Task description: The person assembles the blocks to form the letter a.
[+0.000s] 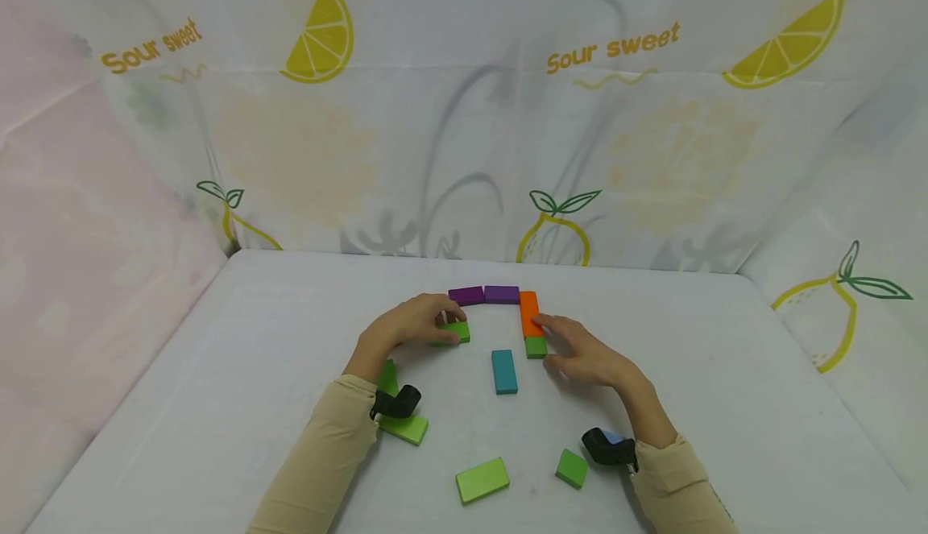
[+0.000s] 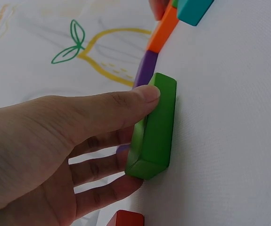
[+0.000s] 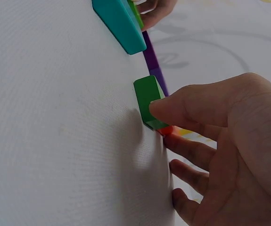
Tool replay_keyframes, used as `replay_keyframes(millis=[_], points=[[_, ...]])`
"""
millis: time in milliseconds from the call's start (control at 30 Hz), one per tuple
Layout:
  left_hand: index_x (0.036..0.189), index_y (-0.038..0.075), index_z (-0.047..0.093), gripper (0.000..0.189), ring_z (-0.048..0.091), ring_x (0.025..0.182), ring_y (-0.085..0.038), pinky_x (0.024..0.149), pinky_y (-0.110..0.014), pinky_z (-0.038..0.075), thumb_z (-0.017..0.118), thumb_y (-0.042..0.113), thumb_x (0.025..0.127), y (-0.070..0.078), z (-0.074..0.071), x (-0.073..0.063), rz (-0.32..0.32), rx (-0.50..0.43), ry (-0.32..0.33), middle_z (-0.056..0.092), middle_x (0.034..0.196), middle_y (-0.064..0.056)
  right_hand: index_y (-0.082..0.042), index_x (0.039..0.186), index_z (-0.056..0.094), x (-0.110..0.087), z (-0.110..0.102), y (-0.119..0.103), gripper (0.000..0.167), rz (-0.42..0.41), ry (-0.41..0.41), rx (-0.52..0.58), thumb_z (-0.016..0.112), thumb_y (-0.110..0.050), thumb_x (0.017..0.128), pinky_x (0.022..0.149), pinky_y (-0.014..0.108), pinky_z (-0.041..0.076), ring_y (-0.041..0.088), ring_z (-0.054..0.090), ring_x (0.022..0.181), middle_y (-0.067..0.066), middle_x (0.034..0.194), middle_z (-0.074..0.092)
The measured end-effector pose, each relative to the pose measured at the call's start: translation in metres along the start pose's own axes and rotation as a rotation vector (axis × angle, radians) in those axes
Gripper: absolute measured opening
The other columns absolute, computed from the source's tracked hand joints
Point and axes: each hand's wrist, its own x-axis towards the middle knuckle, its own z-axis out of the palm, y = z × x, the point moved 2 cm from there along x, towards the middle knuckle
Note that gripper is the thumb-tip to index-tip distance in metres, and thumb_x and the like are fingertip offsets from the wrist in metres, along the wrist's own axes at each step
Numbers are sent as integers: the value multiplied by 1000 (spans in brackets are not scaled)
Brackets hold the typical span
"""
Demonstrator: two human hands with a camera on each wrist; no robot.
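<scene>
My left hand (image 1: 413,320) pinches a green block (image 2: 160,127) at the left, thumb on its near side and fingers on the far side. Just behind it, two purple blocks (image 1: 501,295) lie end to end in a row. An orange block (image 1: 530,312) runs toward me from the row's right end, and a small green block (image 1: 536,347) sits against its near end. My right hand (image 1: 586,353) is beside these two, fingers spread; its index fingertip is at the orange block and its thumb (image 3: 173,109) at the small green block.
A teal block (image 1: 504,371) lies between the hands. Light green blocks (image 1: 482,481) lie nearer me and by the left wrist, with a green cube (image 1: 572,468) at front right. A blue block (image 1: 613,437) is partly hidden by the right wrist camera. A red block (image 2: 127,218) shows below the left hand.
</scene>
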Motion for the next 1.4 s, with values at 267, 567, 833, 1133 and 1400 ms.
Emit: replay_keyframes(millis=[267, 567, 833, 1133, 1400], points=[[115, 12, 65, 33, 57, 98, -16, 86, -31, 48, 71, 22, 84, 2, 1, 0, 0, 13, 2, 65, 113, -1, -9, 145, 35, 0, -1, -1, 60, 6, -2, 4, 57, -13, 88, 111, 60, 22, 39, 26, 138, 19, 150, 32], [117, 10, 65, 34, 57, 96, -16, 85, -31, 48, 71, 21, 85, 5, 4, 3, 37, 52, 17, 65, 113, -3, -10, 145, 35, -1, 0, -1, 60, 17, -2, 0, 57, -14, 89, 111, 61, 22, 39, 26, 139, 19, 150, 32], [118, 10, 65, 34, 58, 98, -18, 87, -32, 48, 69, 22, 86, 8, 8, 9, 66, 86, 27, 65, 112, -3, -9, 145, 35, -1, 0, -1, 60, 12, 0, -3, 57, -15, 89, 111, 61, 21, 40, 26, 139, 19, 150, 32], [116, 10, 65, 32, 59, 98, -19, 88, -34, 48, 69, 22, 86, 13, 13, 13, 79, 112, 58, 66, 109, -4, -11, 145, 36, 0, 0, 0, 60, 24, -2, -3, 57, -19, 90, 110, 61, 22, 39, 25, 139, 18, 150, 32], [118, 12, 64, 33, 59, 101, -18, 90, -34, 48, 68, 23, 87, 16, 17, 15, 63, 117, 64, 65, 110, -3, -10, 144, 36, 0, -1, -1, 58, 9, 3, -12, 57, -20, 91, 111, 59, 22, 38, 27, 139, 18, 150, 34]])
